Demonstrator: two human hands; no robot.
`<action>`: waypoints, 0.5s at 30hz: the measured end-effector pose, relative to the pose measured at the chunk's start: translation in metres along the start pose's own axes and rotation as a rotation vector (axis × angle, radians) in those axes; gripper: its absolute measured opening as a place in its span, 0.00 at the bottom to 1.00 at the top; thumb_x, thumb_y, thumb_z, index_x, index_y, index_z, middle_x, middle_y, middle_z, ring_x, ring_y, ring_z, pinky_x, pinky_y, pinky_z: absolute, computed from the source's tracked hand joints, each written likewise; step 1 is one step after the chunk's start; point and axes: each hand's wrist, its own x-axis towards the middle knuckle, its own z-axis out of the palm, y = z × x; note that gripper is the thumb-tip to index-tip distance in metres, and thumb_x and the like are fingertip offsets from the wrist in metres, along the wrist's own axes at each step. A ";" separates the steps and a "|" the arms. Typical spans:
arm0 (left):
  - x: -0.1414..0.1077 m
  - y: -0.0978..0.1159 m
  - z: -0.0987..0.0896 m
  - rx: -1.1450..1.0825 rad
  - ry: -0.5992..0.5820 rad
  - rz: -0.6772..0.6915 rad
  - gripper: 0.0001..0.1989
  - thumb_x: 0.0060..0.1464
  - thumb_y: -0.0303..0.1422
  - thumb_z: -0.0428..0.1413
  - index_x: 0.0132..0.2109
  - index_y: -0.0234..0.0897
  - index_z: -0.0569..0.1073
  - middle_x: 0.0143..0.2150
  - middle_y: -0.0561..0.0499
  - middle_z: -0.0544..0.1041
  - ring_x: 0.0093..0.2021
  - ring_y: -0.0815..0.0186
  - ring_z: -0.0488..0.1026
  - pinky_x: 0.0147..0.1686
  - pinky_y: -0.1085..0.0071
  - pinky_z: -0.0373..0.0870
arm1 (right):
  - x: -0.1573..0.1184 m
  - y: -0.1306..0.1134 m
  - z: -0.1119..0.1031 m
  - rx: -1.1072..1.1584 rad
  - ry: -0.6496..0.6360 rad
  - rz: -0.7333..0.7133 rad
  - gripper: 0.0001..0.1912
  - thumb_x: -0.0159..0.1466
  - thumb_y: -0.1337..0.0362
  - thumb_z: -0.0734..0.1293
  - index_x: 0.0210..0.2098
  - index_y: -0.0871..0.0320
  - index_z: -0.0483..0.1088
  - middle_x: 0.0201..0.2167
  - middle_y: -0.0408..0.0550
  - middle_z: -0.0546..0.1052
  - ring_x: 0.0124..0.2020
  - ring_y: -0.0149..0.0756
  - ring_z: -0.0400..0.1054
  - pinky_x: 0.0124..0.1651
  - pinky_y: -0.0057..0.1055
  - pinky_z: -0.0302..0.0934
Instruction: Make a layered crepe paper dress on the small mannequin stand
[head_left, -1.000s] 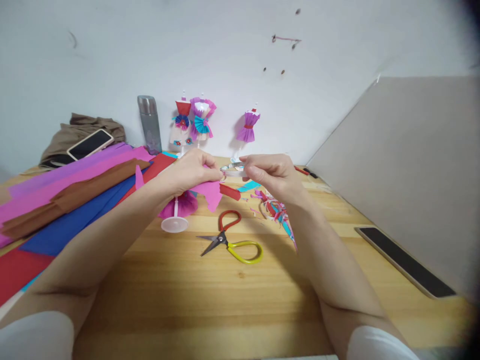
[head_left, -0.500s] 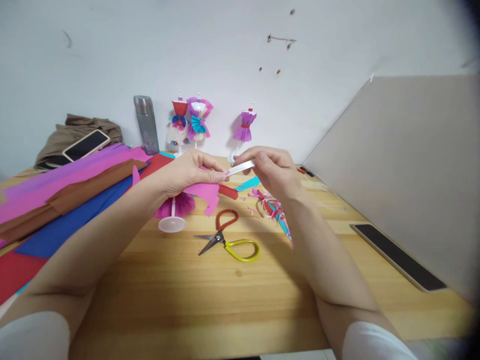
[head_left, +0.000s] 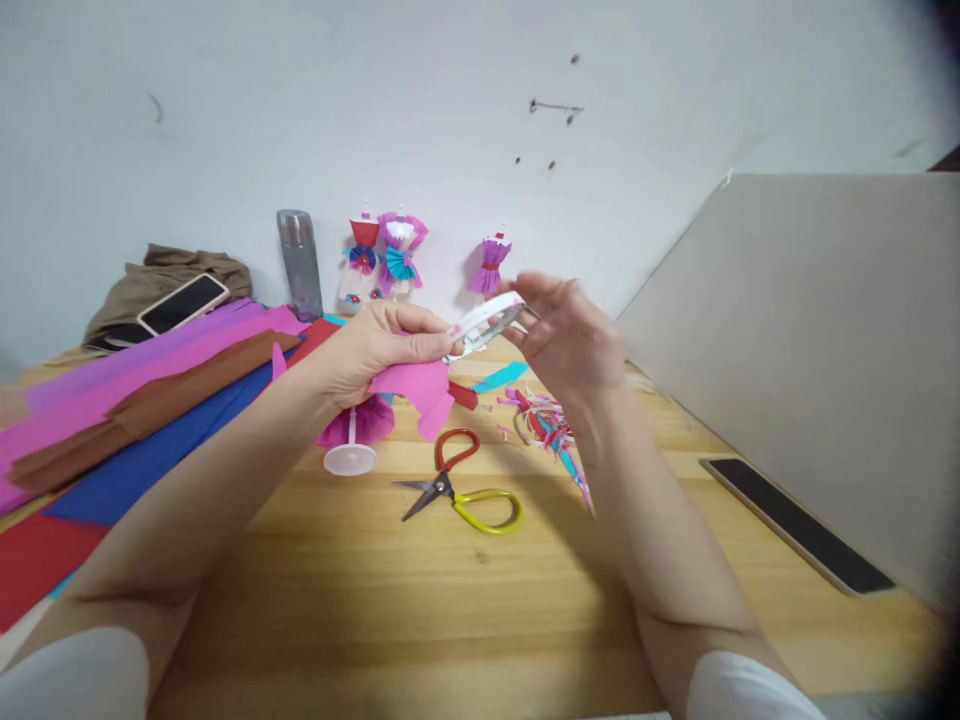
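Observation:
My left hand (head_left: 401, 345) pinches the near side of a white roll of tape (head_left: 480, 320) between thumb and fingers, above the table. Small pink marks show on the roll, and its inside looks greyish with print. My right hand (head_left: 566, 330) is at the roll's far side, fingers spread and slightly blurred; I cannot tell whether they touch it. A pink crepe paper piece (head_left: 416, 388) hangs just below my left hand; whether that hand holds it is unclear. Behind my left wrist stands a small dress stand (head_left: 350, 459) with a dark pink skirt. Scissors (head_left: 442, 487) lie open below.
Coloured paper sheets (head_left: 172, 440) cover the left side. Paper scraps (head_left: 551, 425) lie near my right forearm. Dressed mini mannequins (head_left: 400, 255) and a grey bottle (head_left: 300, 265) stand along the wall. A phone (head_left: 795, 522) lies at right, another phone (head_left: 184, 303) on brown cloth (head_left: 165, 270).
The tape roll has tilted so its ring opening shows. My right hand has loosened from its grip by the roll, its fingers spreading and shifting slightly right. The whole view has shifted a little.

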 end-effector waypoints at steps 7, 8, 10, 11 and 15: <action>0.006 -0.007 -0.008 -0.206 0.078 0.064 0.16 0.35 0.39 0.75 0.28 0.34 0.81 0.26 0.49 0.79 0.24 0.70 0.71 0.24 0.74 0.69 | -0.010 0.023 0.029 0.099 -0.273 0.327 0.24 0.48 0.43 0.79 0.31 0.57 0.79 0.30 0.49 0.81 0.34 0.38 0.75 0.40 0.34 0.70; 0.006 -0.007 -0.007 -0.210 0.076 0.069 0.15 0.36 0.38 0.75 0.28 0.34 0.81 0.27 0.49 0.79 0.24 0.70 0.72 0.25 0.74 0.70 | -0.015 0.025 0.036 0.116 -0.298 0.343 0.25 0.47 0.42 0.79 0.31 0.57 0.79 0.29 0.48 0.80 0.32 0.36 0.74 0.39 0.33 0.69; 0.006 -0.008 -0.006 -0.215 0.070 0.078 0.14 0.36 0.36 0.74 0.28 0.34 0.82 0.27 0.49 0.80 0.25 0.69 0.73 0.27 0.73 0.71 | -0.022 0.026 0.048 0.157 -0.312 0.369 0.26 0.47 0.41 0.79 0.29 0.58 0.79 0.27 0.46 0.79 0.30 0.34 0.72 0.37 0.31 0.67; 0.007 -0.008 -0.005 -0.214 0.061 0.079 0.13 0.36 0.35 0.74 0.28 0.34 0.82 0.27 0.50 0.80 0.25 0.69 0.73 0.27 0.74 0.72 | -0.025 0.027 0.053 0.186 -0.285 0.378 0.25 0.46 0.42 0.79 0.28 0.57 0.78 0.25 0.45 0.78 0.28 0.32 0.70 0.35 0.30 0.66; 0.008 -0.010 -0.001 -0.163 0.041 0.076 0.10 0.36 0.33 0.73 0.27 0.34 0.82 0.26 0.50 0.80 0.27 0.67 0.76 0.31 0.72 0.73 | -0.028 0.028 0.063 0.286 -0.110 0.423 0.22 0.41 0.50 0.83 0.23 0.57 0.75 0.22 0.40 0.74 0.25 0.28 0.67 0.31 0.27 0.63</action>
